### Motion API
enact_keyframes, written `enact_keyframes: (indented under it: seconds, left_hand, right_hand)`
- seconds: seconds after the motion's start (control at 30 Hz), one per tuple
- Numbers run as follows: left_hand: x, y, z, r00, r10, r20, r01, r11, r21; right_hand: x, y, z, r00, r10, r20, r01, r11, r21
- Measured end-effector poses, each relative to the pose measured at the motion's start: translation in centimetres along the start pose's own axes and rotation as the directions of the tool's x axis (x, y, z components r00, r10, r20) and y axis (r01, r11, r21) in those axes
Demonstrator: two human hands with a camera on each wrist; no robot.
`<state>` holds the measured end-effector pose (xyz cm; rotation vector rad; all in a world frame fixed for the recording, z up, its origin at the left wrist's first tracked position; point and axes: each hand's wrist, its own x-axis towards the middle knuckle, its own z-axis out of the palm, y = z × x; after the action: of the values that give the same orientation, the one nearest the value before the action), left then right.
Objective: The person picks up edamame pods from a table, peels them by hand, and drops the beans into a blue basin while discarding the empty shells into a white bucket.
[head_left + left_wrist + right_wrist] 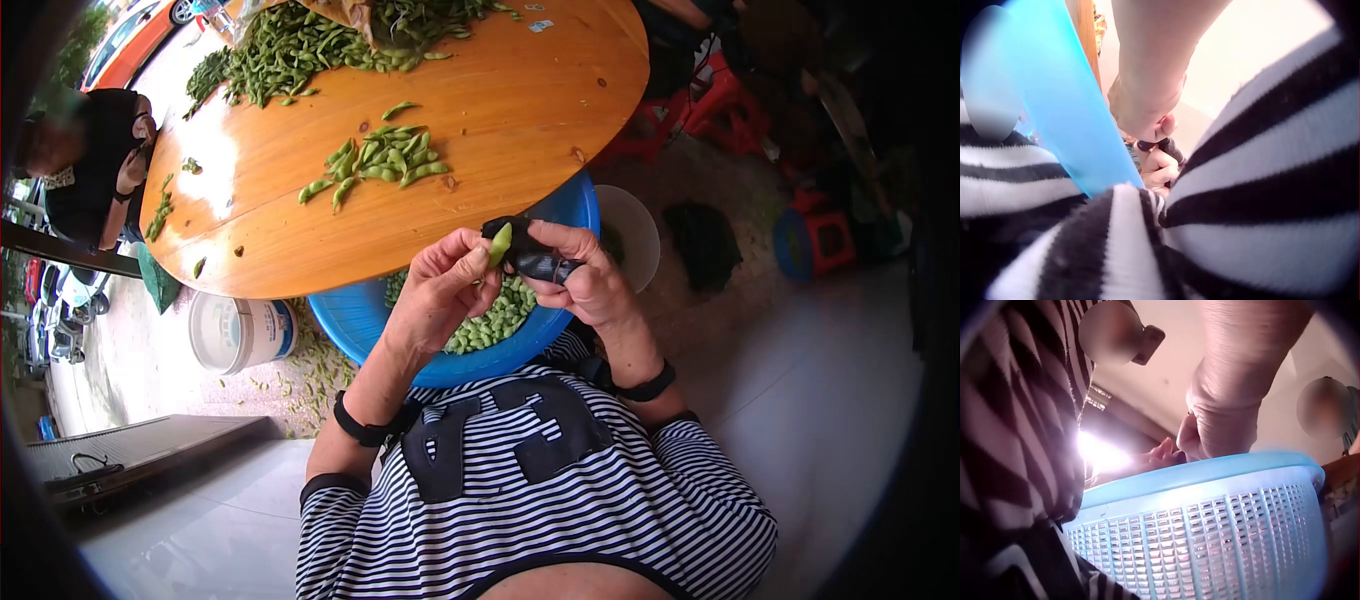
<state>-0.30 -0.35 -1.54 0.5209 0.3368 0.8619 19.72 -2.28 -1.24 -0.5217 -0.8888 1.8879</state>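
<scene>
Between thumb and fingers my left hand (445, 285) pinches a green pod (500, 244) above the blue basket (428, 374). Curled round a glossy black object (540, 263), my right hand (590, 280) is just to the right, and the pod's end meets that object. Shelled green beans (495, 325) lie in the basket below. On the wooden table (520, 120) is a small group of pods (385, 155). In the left wrist view my left hand (1144, 106) partly hides its grip; in the right wrist view the basket's rim (1210, 472) hides my right fingertips.
A large pile of pods (290, 50) covers the table's far side. White buckets (240, 333) stand left of the basket and another (640, 240) right of it. Loose pods (310, 375) litter the floor. Red stools (730, 110) stand at right; a person (90, 170) is at the table's left.
</scene>
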Motion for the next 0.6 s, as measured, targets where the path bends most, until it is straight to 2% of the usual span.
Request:
enact_keyframes:
  seconds: [0.07, 0.1, 0.13, 0.17, 0.2, 0.23, 0.3, 0.33, 0.4, 0.43, 0.5, 0.53, 0.6]
  left_hand:
    - [-0.3, 0.0, 0.8, 0.985, 0.135, -0.105, -0.088, 0.927, 0.364]
    - [-0.3, -0.3, 0.8, 0.985, 0.136, -0.106, -0.089, 0.927, 0.365]
    - [-0.2, -0.6, 0.6, 0.964, 0.237, -0.12, -0.138, 0.834, 0.534]
    - [-0.2, -0.8, 0.4, 0.935, 0.335, -0.116, -0.17, 0.71, 0.684]
    - [-0.3, -0.6, 0.3, 0.927, 0.353, -0.126, -0.124, 0.606, 0.786]
    - [-0.2, -0.6, -0.1, 0.927, 0.353, -0.126, -0.124, 0.607, 0.785]
    - [0.0, -0.7, -0.4, 0.88, 0.474, 0.024, -0.16, 0.249, 0.955]
    - [0.0, -0.5, -0.1, 0.881, 0.473, 0.023, -0.16, 0.252, 0.954]
    - [-0.3, 0.3, 0.8, 0.941, 0.314, -0.128, -0.055, 0.515, 0.856]
    - [-0.3, 0.4, 0.6, 0.94, 0.315, -0.129, -0.055, 0.514, 0.856]
    - [-0.2, 0.7, -0.1, 0.97, 0.2, -0.135, -0.003, 0.57, 0.822]
    - [-0.1, 0.9, -0.3, 0.97, 0.201, -0.136, -0.003, 0.569, 0.822]
    - [-0.1, 1.3, -0.7, 0.989, -0.017, -0.145, 0.097, 0.819, 0.566]
  right_hand:
    - [-0.2, 0.0, 0.4, 0.999, -0.036, -0.008, 0.035, 0.997, -0.064]
    - [-0.2, -0.6, 1.9, 0.995, -0.049, -0.087, 0.017, 0.942, -0.334]
    - [-0.1, -0.8, 2.8, 0.984, -0.082, -0.158, -0.024, 0.817, -0.576]
    - [0.1, -0.5, 3.0, 0.984, -0.081, -0.157, -0.024, 0.818, -0.574]
    - [0.2, -0.1, 3.0, 0.969, -0.219, -0.119, 0.068, 0.693, -0.718]
    - [0.2, 0.1, 3.0, 0.937, -0.345, -0.057, 0.145, 0.532, -0.834]
    - [0.3, 0.2, 2.8, 0.933, -0.356, -0.049, 0.151, 0.51, -0.847]
    - [0.2, 0.2, 2.6, 0.936, -0.349, -0.055, 0.14, 0.51, -0.849]
    - [0.3, 0.2, 2.4, 0.938, -0.341, -0.06, 0.132, 0.51, -0.85]
    - [0.3, 0.1, 2.4, 0.94, -0.335, -0.059, 0.124, 0.498, -0.858]
    - [0.3, 0.2, 2.4, 0.943, -0.329, -0.058, 0.116, 0.487, -0.866]
    - [0.4, 0.4, 2.3, 0.94, -0.336, -0.065, 0.121, 0.503, -0.856]
    - [0.4, 0.8, 2.7, 0.937, -0.342, -0.072, 0.125, 0.52, -0.845]
